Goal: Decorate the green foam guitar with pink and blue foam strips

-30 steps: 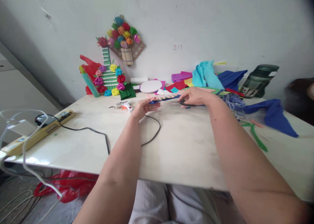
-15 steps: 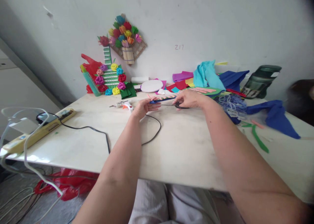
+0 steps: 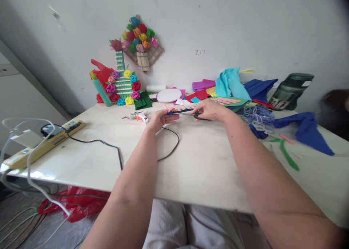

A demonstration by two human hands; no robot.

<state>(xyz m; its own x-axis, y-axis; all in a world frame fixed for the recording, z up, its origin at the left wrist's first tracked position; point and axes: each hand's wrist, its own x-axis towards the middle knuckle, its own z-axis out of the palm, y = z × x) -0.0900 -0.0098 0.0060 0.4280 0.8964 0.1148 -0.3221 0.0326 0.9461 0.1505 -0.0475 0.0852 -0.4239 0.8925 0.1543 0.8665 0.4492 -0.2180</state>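
My left hand (image 3: 161, 120) is closed on a small piece of dark blue paper (image 3: 170, 113), its lower fingers stretched out beneath. My right hand (image 3: 209, 111) grips a pair of scissors (image 3: 201, 116) by the dark handles. The thin blades point left and reach the blue piece at my left fingertips. How far apart the blades stand is too small to tell. Just behind both hands lie pink rolled strips (image 3: 226, 100) on a green sheet (image 3: 240, 102). Left of my left hand a white glue gun (image 3: 142, 116) rests on the table.
A black cable (image 3: 177, 147) loops across the table (image 3: 196, 176) to a yellow power strip (image 3: 40, 147). A paper-flower guitar (image 3: 122, 81) leans at the back left. Blue strings (image 3: 257, 116), blue cloth-like paper (image 3: 302, 127) and a dark green bottle (image 3: 291, 91) lie at the right.
The scissor blades have come up against the blue piece, and less of the blue strip shows between my hands. Both hands stay in nearly the same place.
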